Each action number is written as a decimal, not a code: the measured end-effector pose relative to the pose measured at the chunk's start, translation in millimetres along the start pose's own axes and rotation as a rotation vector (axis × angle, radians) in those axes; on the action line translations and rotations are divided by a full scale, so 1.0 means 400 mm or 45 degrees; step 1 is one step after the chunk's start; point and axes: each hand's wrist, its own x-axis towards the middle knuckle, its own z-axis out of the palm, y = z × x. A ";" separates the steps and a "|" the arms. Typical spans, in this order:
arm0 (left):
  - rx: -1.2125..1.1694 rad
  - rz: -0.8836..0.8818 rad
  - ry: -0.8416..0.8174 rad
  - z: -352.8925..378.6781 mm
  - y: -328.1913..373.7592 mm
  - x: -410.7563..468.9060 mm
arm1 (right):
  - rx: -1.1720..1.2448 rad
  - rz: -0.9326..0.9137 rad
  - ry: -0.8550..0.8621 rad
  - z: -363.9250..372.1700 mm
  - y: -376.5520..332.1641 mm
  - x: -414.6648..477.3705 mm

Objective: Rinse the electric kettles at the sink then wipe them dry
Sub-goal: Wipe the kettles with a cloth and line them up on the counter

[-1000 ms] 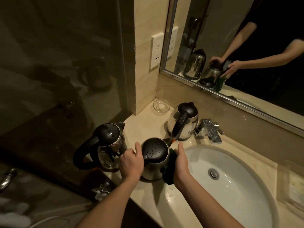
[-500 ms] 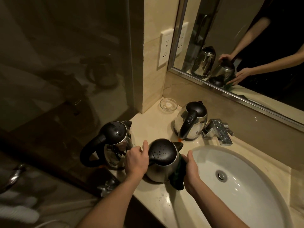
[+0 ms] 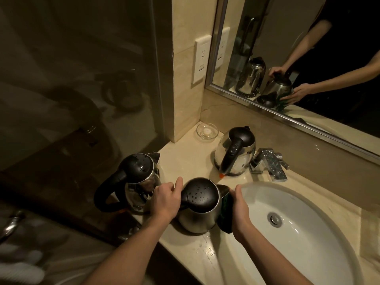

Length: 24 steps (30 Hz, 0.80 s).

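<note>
Head view: we look down on a beige counter (image 3: 185, 159) with a white sink (image 3: 308, 243) set into its right part. Three steel kettles with black lids stand on it. The near kettle (image 3: 197, 208) sits upright at the sink's left rim, its lid beaded with water drops. Our left hand (image 3: 164, 202) grips it on the handle side, fingers curled round and thumb lying along the lid's edge. Our right hand (image 3: 239, 210) presses a dark green cloth (image 3: 225, 214) against the kettle's right wall; the mirror (image 3: 308, 48) shows these fingers laid fairly straight over the cloth.

The left kettle (image 3: 139, 177) stands just beside the left hand at the counter's left edge, its handle pointing out past the edge. The back kettle (image 3: 236, 153) stands further off, near the wall, handle toward us, with the chrome faucet (image 3: 269, 163) just to its right. A small glass dish (image 3: 206, 131) sits in the back corner, below a white socket plate (image 3: 201, 62). Wet patches shine on the counter in front of the near kettle.
</note>
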 end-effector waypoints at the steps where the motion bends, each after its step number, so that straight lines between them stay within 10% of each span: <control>1: -0.005 0.002 -0.005 0.000 0.000 0.000 | -0.022 0.013 0.012 0.002 0.000 0.002; 24: 0.068 0.079 -0.077 -0.015 0.007 0.014 | -0.256 -0.068 -0.324 -0.031 -0.047 0.077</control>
